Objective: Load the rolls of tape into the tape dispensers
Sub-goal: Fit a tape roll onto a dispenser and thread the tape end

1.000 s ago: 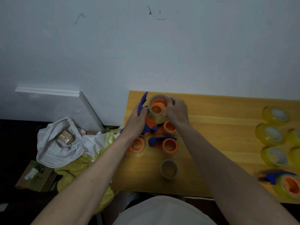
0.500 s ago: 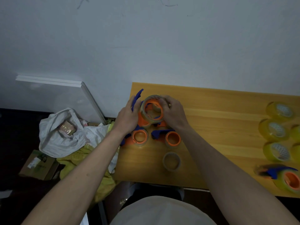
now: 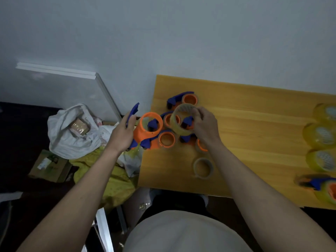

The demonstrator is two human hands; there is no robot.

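Roll of tape [image 3: 182, 119], clear-brownish, held raised above the table [image 3: 254, 151] by the right hand [image 3: 205, 126], whose fingertips [image 3: 197, 113] pinch the roll's far right rim with the fingers curled over it. The roll is judged light and stiff as a ring, with a smooth outer face likely to slip; a pinch across the rim or through the open core appears the surest hold. Just to its left, and seemingly apart from it, the left hand [image 3: 121, 132] grips an empty tape dispenser [image 3: 148, 128] by its blue handle, fingers wrapped closed, the orange hub tilted toward the roll. The dispenser is judged rigid plastic, best held at the handle, leaving the hub free. Beyond and beneath the right hand lie several other dispensers [image 3: 166, 139]; a spare roll [image 3: 202, 168] lies nearer the person beside the right wrist. Yellow-wrapped rolls [image 3: 321, 135] stand well to the right.
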